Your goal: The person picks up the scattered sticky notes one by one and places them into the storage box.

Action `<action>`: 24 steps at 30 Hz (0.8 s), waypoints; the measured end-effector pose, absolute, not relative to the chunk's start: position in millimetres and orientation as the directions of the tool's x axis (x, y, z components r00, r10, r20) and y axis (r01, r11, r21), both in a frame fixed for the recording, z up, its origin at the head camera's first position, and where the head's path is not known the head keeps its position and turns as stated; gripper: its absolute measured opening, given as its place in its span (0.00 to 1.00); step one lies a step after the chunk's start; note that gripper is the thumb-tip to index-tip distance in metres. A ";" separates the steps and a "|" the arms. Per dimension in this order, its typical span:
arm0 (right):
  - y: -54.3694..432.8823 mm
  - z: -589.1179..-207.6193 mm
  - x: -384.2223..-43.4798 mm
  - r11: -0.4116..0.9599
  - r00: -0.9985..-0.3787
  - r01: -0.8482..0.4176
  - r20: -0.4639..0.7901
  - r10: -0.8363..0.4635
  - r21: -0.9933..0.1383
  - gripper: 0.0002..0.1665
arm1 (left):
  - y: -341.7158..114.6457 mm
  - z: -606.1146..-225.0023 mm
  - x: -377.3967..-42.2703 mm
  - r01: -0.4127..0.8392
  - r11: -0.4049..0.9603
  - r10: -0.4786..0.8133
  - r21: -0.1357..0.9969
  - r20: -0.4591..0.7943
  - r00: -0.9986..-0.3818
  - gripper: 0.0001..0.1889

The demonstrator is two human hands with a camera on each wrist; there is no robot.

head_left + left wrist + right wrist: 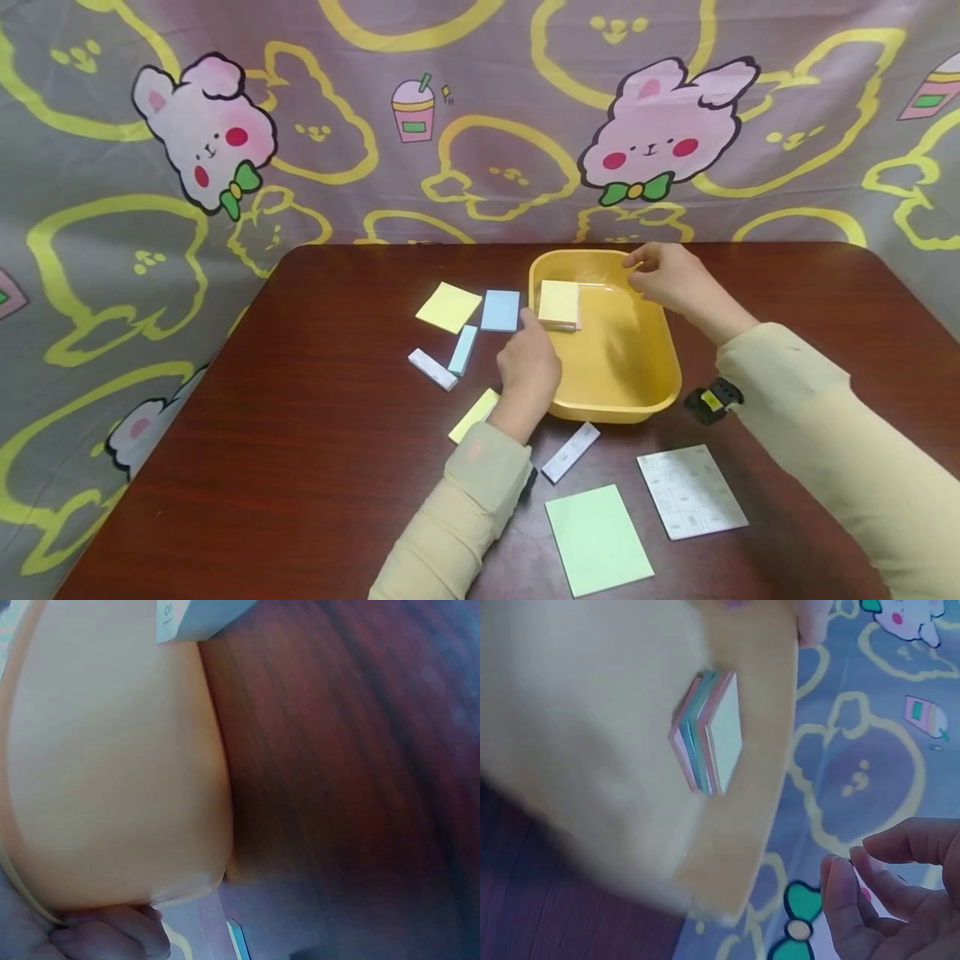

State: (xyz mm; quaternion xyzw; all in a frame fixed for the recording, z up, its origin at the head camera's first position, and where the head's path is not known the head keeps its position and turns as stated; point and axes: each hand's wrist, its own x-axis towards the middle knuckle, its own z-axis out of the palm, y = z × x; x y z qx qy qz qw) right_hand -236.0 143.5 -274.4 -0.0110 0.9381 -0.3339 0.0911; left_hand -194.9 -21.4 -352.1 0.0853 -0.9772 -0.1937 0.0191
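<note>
A yellow plastic tray (615, 414) stands on the table, with a stack of sticky notes (558, 302) in its back left corner. The right wrist view shows that stack (724, 735) in white, pink and blue-green layers. My left hand (531, 367) grips the tray's left rim; in the left wrist view its curled fingers (105, 937) lie at the rim. Over the back right corner hovers my right hand (667, 275). Its thumb and fingers are loosely bent and hold nothing in the right wrist view.
Left of the tray lie a yellow pad (448, 307), a blue pad (500, 311) and narrow strips (432, 369). A yellow strip (474, 417) is partly behind the left wrist. In front are a white strip (572, 452), a green pad (600, 540) and a printed white pad (692, 492).
</note>
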 end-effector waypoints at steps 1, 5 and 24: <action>148.7 -273.7 -231.8 0.784 -0.984 0.031 -0.156 -0.084 -0.621 0.23 | -21.6 -352.3 -194.7 -0.159 0.910 -0.174 0.383 0.004 -0.985 0.17; 174.5 -274.8 -213.7 0.806 -0.986 0.004 -0.137 -0.095 -0.592 0.21 | -22.2 -352.6 -194.7 -0.158 0.912 -0.170 0.379 -0.003 -0.985 0.18; 235.9 -367.2 -129.6 0.818 -0.900 -0.229 -0.206 -0.385 -0.528 0.11 | -21.8 -349.8 -196.4 -0.181 0.903 -0.173 0.390 -0.056 -0.983 0.18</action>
